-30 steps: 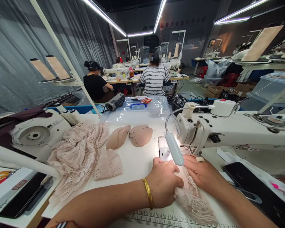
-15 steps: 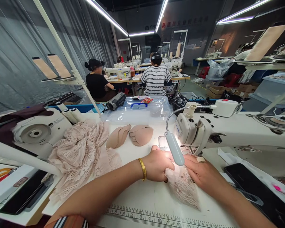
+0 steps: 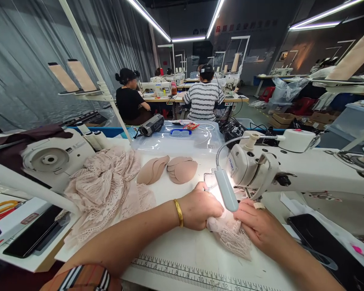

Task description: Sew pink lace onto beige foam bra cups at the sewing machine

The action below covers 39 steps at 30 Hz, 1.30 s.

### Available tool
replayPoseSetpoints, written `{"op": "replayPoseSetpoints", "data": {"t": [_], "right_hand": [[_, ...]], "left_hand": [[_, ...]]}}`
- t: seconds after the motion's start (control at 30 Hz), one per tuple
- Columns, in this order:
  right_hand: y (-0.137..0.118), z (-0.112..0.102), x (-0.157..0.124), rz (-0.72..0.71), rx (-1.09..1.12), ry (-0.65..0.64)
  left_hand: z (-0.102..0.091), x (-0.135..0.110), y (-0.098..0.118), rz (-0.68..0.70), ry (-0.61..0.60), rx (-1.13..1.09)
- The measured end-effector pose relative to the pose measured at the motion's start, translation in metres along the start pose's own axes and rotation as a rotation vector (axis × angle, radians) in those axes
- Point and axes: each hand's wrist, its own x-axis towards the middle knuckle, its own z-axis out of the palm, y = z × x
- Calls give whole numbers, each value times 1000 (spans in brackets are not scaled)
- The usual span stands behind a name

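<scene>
A pale pink piece of lace fabric [image 3: 233,239] lies bunched on the white sewing table, beside the needle area of the sewing machine [image 3: 241,165]. My left hand [image 3: 198,208], with a gold bracelet at the wrist, is closed on the lace's left edge, fingers curled under. From the other side, my right hand [image 3: 257,222] grips the lace's right edge, its fingers close together and a beige band on one finger. A grey gooseneck lamp [image 3: 227,190] hangs over the work and hides some fingertips, the needle and part of the fabric.
Beige pads [image 3: 182,169] lie in two stacks near a heap of lace [image 3: 106,190]. Behind them stands a clear plastic box [image 3: 157,141] with a black device [image 3: 151,125] on it. A ruler strip [image 3: 182,273] runs along the front; a black phone [image 3: 324,242] lies right. Two people sit ahead.
My left hand has moved slightly left, its fingers more curled, and the lace is more gathered between my hands. My right hand stays beside the needle area. The camera view has shifted slightly.
</scene>
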Motion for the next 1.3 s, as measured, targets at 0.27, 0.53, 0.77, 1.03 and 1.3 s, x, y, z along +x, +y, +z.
{"op": "replayPoseSetpoints", "data": {"t": [0.27, 0.53, 0.77, 1.03, 1.3], "right_hand": [[10, -1, -6, 163, -42, 5], [6, -5, 1, 230, -43, 144], [5, -1, -4, 251, -9, 183], [-2, 2, -6, 30, -64, 216], [-10, 13, 5, 41, -85, 32]], "left_hand": [[8, 4, -11, -67, 85, -30], [11, 5, -16, -82, 106, -44], [13, 3, -13, -83, 100, -45], [4, -5, -8, -125, 53, 1], [2, 2, 27, -376, -69, 190]]}}
